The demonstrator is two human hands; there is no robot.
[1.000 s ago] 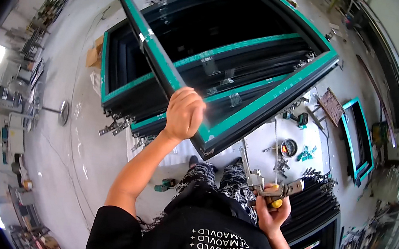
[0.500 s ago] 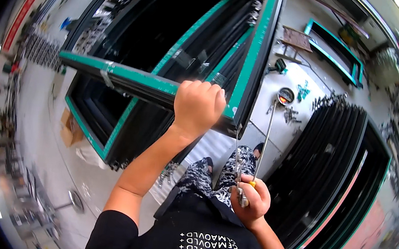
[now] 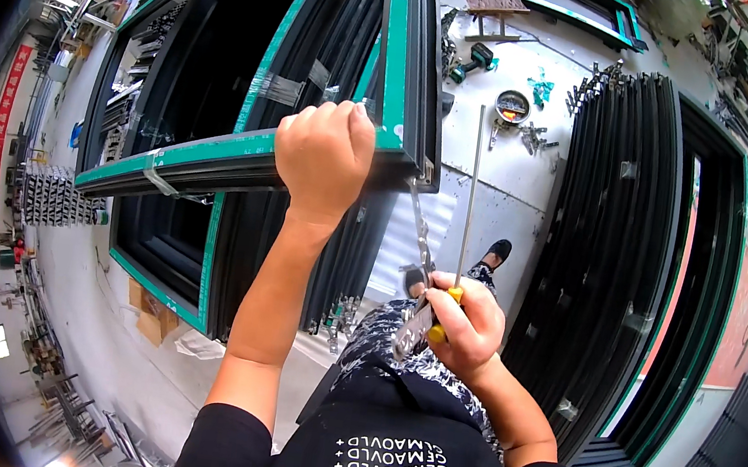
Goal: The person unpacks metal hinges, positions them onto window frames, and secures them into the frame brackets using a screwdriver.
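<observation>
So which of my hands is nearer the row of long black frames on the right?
Right. Your right hand, holding a yellow-handled rod, is left of that row; your left hand is farther left, on a green-edged black frame.

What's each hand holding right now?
Left hand: closed on the green-edged black frame.
Right hand: closed around a yellow-handled screwdriver and metal hardware.
</observation>
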